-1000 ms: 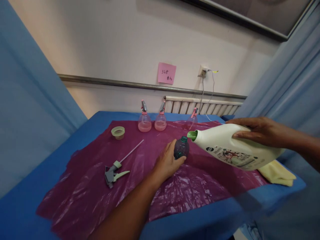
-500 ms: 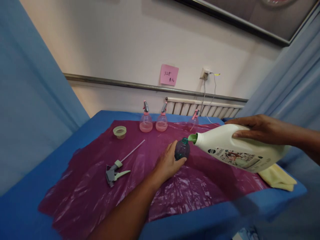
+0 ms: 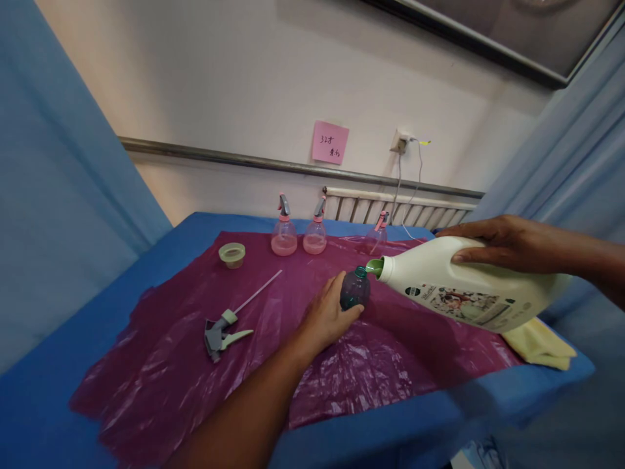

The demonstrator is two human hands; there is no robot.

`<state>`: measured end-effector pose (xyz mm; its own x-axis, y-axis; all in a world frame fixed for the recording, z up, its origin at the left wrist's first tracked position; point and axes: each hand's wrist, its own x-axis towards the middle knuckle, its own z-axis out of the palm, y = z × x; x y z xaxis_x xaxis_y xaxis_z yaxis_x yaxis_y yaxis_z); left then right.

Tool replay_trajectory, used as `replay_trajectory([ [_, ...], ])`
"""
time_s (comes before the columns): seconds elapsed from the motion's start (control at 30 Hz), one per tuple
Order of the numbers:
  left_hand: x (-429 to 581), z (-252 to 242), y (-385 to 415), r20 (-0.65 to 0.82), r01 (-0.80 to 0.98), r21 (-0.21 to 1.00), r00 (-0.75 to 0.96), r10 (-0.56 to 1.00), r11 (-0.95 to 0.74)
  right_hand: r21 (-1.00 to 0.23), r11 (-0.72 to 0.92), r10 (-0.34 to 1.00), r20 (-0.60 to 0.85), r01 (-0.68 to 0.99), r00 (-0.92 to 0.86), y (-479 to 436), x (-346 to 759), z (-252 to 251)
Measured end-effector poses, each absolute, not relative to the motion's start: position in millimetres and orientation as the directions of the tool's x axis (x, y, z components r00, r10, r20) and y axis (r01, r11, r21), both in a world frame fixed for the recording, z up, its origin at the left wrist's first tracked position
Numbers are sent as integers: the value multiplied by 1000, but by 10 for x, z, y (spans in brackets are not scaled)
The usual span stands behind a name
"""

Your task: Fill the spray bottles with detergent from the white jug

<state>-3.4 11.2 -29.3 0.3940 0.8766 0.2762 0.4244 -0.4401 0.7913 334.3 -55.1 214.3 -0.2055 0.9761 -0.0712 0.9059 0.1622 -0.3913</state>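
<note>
My left hand [image 3: 334, 306] is wrapped round a small dark-green see-through spray bottle [image 3: 355, 290] whose top is off. It stands upright on the purple plastic sheet [image 3: 400, 352]. With my right hand [image 3: 498, 244] I grip a large cream detergent bottle [image 3: 469, 286] by its handle, tipped nearly level. Its green spout [image 3: 375, 266] reaches the small bottle's mouth, and a thin stream seems to run between them. To the left of my left arm lies a grey and pale-green spray head [image 3: 222, 335] with its tube.
Pink-topped spray bottles stand at the back: one at left [image 3: 284, 236], one in the middle [image 3: 315, 236] and one at right [image 3: 377, 236]. A greenish cap [image 3: 232, 255] sits at back left. The yellow cloth [image 3: 540, 345] lies at the right edge. Blue curtains flank the table.
The view has shifted slightly. The cream bottle stays tipped at the small bottle's mouth, where a thin stream now shows. Both hands keep their grips.
</note>
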Motion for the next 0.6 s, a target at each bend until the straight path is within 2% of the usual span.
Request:
replay_trajectory([
  [0.6,-28,-318,117,291,393,807,385,876,-440,-345,193,968,-89,919,-237,-504,3287,2273],
])
